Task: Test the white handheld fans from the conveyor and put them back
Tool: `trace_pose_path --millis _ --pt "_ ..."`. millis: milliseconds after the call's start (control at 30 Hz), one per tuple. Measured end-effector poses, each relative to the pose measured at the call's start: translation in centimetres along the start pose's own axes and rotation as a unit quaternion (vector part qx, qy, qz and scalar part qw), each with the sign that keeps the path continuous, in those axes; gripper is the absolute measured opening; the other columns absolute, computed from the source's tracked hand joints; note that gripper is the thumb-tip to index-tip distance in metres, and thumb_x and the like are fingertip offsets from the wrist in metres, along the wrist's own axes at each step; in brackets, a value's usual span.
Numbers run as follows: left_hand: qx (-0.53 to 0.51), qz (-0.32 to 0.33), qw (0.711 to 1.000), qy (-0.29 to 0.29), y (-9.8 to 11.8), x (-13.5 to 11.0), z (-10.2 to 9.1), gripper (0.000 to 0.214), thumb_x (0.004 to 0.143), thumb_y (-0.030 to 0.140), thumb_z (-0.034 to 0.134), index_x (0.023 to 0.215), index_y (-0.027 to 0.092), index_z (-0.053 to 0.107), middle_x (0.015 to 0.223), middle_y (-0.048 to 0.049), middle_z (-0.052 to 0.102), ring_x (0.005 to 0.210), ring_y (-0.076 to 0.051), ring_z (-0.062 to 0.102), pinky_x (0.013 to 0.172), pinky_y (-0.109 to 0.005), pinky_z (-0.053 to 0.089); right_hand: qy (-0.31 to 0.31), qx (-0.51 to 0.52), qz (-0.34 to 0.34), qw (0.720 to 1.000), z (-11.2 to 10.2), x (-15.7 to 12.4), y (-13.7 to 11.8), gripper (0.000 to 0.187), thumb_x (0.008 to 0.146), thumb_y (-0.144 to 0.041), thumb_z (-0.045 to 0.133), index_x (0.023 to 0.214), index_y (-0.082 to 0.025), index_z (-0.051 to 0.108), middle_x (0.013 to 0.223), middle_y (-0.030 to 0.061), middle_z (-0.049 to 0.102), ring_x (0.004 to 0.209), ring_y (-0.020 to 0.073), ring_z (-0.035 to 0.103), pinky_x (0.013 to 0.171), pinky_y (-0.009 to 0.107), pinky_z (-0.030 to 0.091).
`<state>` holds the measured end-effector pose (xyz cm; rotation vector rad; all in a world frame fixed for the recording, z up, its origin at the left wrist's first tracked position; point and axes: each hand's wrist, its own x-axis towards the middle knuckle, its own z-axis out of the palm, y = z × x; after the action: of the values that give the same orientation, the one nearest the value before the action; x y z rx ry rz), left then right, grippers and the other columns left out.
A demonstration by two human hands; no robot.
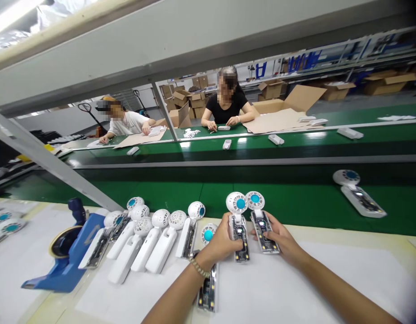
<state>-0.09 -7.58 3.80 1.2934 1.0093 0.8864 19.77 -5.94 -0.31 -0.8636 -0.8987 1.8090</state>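
Green conveyor belt (194,198) stretches behind a white-topped workbench (278,288) along the bottom of the frame. Lower centre, two opened handheld fans lie side by side on it, circuit boards (261,231) bared. Reaching up from the bottom edge, the left hand (219,240), a bracelet (200,268) at its wrist, clasps the left fan (239,238) over its board. The right hand (278,236), arm slanting in from lower right, grips the right fan (263,229) along its side.
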Motion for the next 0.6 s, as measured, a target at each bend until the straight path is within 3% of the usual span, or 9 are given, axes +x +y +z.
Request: trace_pose_path --millis 200,367,600 --pt "-0.011 0.003 1.0 -0.005 0.62 0.01 0.12 0.054 0.063 0.005 0.056 0.112 0.019 0.039 0.099 -0.0042 0.053 0.086 -0.016 0.055 0.07 -0.026 0.042 -0.009 0.007 -0.008 1.0 -0.27 0.07 0.34 0.073 0.065 -0.027 0.07 0.128 -0.026 0.031 0.104 0.0086 0.061 0.092 0.0268 0.062 0.082 0.044 0.047" --pt "-0.017 -0.007 1.0 -0.008 0.97 0.03 0.15 0.058 0.063 0.005 0.057 0.115 0.019 0.037 0.1 -0.0041 0.053 0.084 -0.015 0.055 0.069 -0.025 0.042 -0.024 -0.009 -0.005 1.0 -0.71 0.16 0.53 0.075 0.068 -0.029 0.068 0.132 -0.025 0.028 0.102 0.0093 0.063 0.083 0.0246 0.064 0.082 0.045 0.046" --pt "-0.008 -0.012 1.0 -0.005 0.8 0.05 0.08 0.056 0.062 0.004 0.057 0.113 0.018 0.038 0.095 -0.0035 0.053 0.08 -0.014 0.055 0.067 -0.025 0.041 -0.02 0.009 -0.018 1.0 -0.26 0.1 0.29 0.068 0.066 -0.026 0.069 0.126 -0.027 0.036 0.104 0.0071 0.061 0.092 0.0255 0.061 0.081 0.042 0.047"
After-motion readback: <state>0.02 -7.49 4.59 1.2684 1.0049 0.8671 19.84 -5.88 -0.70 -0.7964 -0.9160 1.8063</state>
